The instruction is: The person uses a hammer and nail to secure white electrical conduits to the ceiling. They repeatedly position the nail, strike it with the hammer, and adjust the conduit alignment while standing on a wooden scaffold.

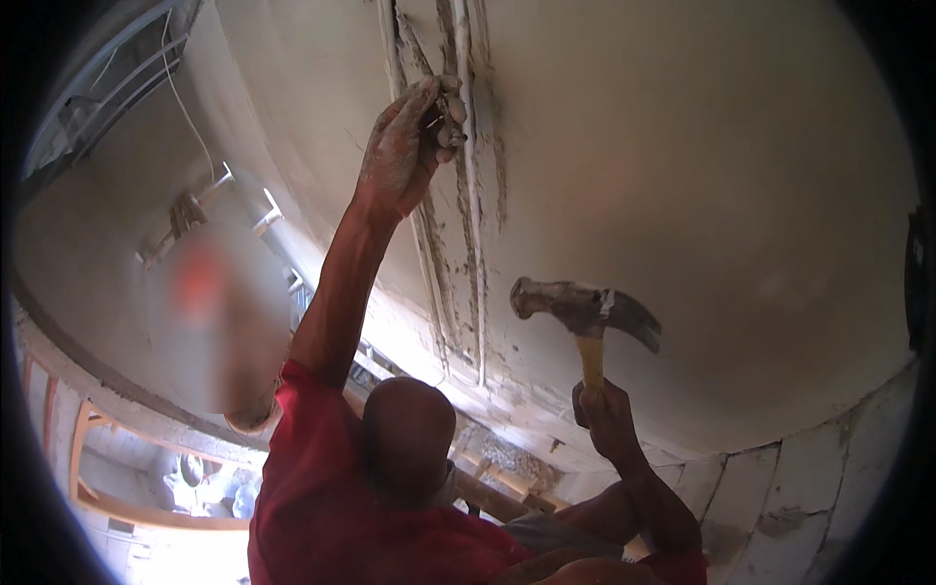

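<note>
High against the plastered wall (702,146), my left hand (400,146) is closed, its fingers coated with pale dust. A thin, dirt-covered chisel (415,44) runs from its grip up along a rough groove cut into the plaster. Fingers hide part of that chisel, and its tip is hard to make out. My right hand (606,414) is wrapped round the yellow handle of a claw hammer (582,307), lower and to the right. The worn steel head is raised clear of the chisel, its striking face toward the left and its claw to the right.
White conduit (472,175) runs down the groove. Another person (219,312), blurred, is at the left. Metal bars (117,93) and a hanging cable (175,97) are at upper left. A wooden frame (83,458) stands lower left, rubble (502,448) below, and a block wall (751,487) lower right.
</note>
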`<state>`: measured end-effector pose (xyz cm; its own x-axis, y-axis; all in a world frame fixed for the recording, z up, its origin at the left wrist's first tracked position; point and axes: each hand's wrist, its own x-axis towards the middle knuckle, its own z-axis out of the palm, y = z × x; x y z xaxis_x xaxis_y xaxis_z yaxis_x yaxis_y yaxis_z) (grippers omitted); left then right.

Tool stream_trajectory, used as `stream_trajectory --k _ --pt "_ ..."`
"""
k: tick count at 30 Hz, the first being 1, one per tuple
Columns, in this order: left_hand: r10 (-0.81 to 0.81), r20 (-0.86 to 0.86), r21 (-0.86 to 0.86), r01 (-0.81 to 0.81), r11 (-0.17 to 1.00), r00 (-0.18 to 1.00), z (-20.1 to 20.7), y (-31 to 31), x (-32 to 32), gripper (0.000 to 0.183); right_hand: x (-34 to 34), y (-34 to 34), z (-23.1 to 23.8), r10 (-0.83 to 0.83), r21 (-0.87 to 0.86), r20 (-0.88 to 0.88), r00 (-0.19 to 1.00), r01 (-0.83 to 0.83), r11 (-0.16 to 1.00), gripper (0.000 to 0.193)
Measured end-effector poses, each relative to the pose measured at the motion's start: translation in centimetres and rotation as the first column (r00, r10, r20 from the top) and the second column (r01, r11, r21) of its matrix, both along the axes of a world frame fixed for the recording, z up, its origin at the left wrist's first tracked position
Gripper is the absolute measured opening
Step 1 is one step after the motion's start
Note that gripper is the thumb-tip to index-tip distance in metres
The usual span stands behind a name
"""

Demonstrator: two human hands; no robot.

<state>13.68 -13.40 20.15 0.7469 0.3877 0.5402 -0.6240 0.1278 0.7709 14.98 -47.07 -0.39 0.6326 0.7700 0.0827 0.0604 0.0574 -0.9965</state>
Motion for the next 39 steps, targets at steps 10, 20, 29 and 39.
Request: stream_trajectory --k 10,20,29,39 --pt "0.144 -0.077 0.131 -0.133 0.982 0.987 -4.4 0.9 -1.0 0.032 0.4 -1.2 -1.3 -0.038 0.113 -0.124 0.992 0.052 0.992 0.047" --pt "0.202 0.025 0.104 -0.204 0.974 0.979 -5.5 3.1 -1.3 0.039 1.5 0.6 -2.6 -0.128 0.055 -0.051 0.991 0.130 0.990 0.046" --pt "0.049 0.098 -0.091 -0.040 0.995 0.994 -4.1 5.5 -0.2 0.042 0.3 6.3 0.3 -0.261 0.041 0.235 0.936 0.259 0.965 0.048" --pt "-0.287 -0.044 -0.001 0.287 0.958 0.957 -1.1 10.1 -0.1 0.032 -0.5 16.9 7.2 -0.621 0.428 0.333 0.710 0.473 0.770 0.032"
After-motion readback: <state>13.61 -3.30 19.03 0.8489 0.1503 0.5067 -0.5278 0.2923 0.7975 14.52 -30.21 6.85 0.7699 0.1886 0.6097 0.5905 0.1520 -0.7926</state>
